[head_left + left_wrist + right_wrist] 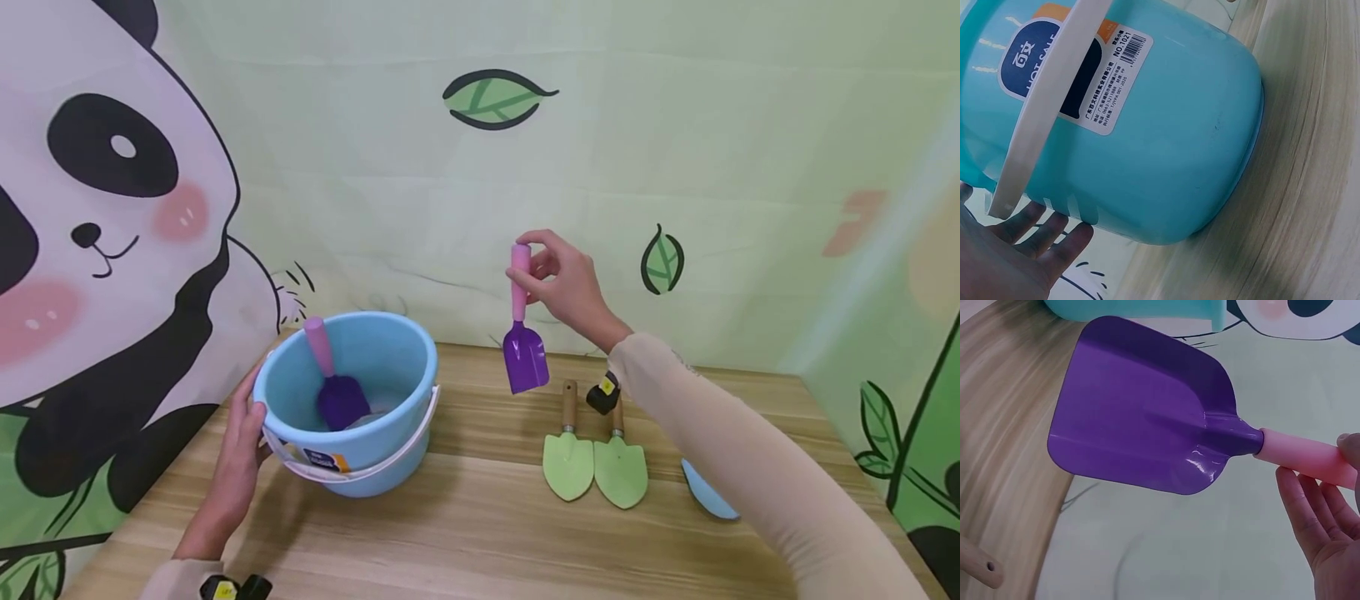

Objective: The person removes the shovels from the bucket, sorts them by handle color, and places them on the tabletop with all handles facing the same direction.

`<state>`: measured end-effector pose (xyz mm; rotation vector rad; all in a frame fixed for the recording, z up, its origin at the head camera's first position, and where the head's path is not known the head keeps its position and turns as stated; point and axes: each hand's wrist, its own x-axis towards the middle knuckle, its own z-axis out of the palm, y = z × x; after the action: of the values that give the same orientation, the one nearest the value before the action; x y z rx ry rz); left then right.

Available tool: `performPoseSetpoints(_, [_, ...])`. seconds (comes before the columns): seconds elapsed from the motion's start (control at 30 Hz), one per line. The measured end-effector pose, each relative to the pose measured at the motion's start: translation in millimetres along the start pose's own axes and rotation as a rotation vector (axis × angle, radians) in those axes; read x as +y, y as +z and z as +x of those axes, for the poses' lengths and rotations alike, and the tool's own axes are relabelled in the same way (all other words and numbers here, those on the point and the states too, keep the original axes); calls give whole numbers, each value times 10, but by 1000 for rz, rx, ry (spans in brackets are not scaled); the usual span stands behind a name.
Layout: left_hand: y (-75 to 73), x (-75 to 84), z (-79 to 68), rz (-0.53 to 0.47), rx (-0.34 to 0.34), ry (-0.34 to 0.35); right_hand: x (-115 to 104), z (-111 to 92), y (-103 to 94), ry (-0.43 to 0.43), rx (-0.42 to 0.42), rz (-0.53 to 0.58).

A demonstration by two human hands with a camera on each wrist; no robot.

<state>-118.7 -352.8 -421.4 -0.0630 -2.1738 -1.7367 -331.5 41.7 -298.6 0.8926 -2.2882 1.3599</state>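
Note:
In the head view my right hand [566,279] pinches the pink handle of a small purple shovel [526,358], blade down, above the table. The right wrist view shows the thumb and fingers of that hand [1335,550] on the handle, beside the flat, square-ended blade [1141,412]. My left hand [238,450] rests against the left side of a light blue bucket [375,462], its extended fingers [1063,250] at the bucket's wall in the left wrist view. Inside the bucket leans a second purple shovel [341,400] with its pink handle upward.
Two green trowels [568,467] with wooden handles lie side by side on the wooden table [480,542]. A blue curved object [708,492] is partly hidden by my right sleeve. The bucket's white handle [405,454] hangs down in front. Behind stands a panda-printed backdrop [337,167].

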Motion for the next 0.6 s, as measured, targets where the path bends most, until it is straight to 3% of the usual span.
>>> performPoseSetpoints(0.6, [-2,-12,-2,6,2,-27,298,-200,178,148,21,46])
